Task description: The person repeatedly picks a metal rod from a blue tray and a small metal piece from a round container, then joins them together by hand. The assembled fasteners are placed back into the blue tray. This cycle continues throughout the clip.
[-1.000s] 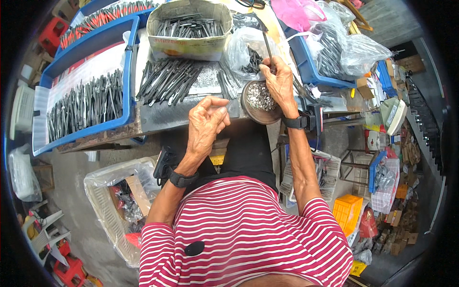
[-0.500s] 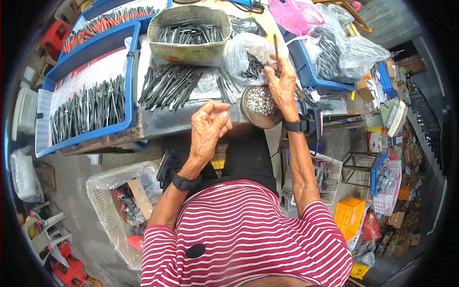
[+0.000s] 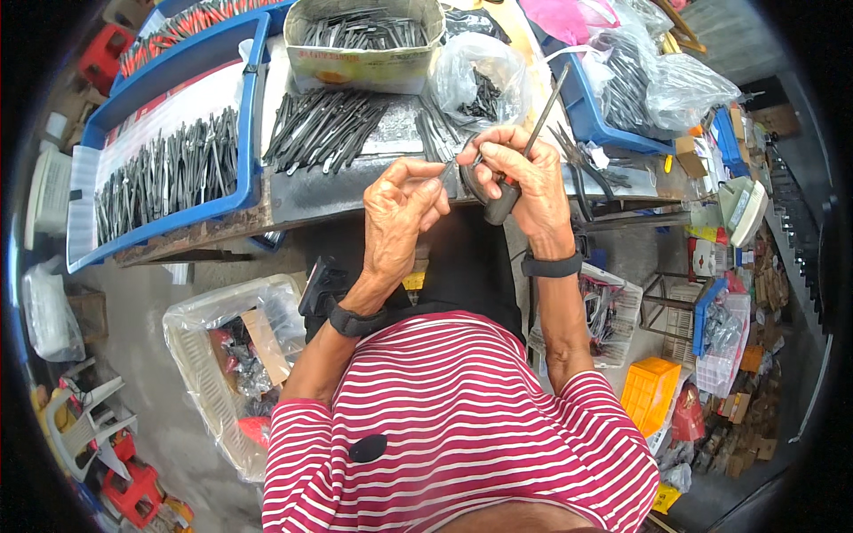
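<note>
My right hand (image 3: pixel 529 182) is closed round a screwdriver (image 3: pixel 549 111), its thin shaft pointing up and away and its dark handle showing below the fingers. The thumb and forefinger of that hand come together at a small piece too tiny to name. Just left of it, my left hand (image 3: pixel 404 209) is pinched, the fingertips on something I cannot make out. A round dark dish (image 3: pixel 468 180) sits at the table's edge, mostly hidden behind my right hand. Beyond my hands, a pile of slim black metal pieces (image 3: pixel 324 129) lies on the table.
Blue trays (image 3: pixel 253 147) of upright black pieces stand left. At the back are a box (image 3: pixel 355 71) of similar pieces and a clear bag (image 3: pixel 458 75) of dark parts. Pliers-like tools (image 3: pixel 582 164) and a blue bin (image 3: pixel 613 135) lie right. A plastic basket (image 3: pixel 191 355) is below left.
My right hand has turned and come toward my left, tilting the screwdriver so its handle shows. It now covers the dish of small silvery parts. The whole view has shifted slightly.
</note>
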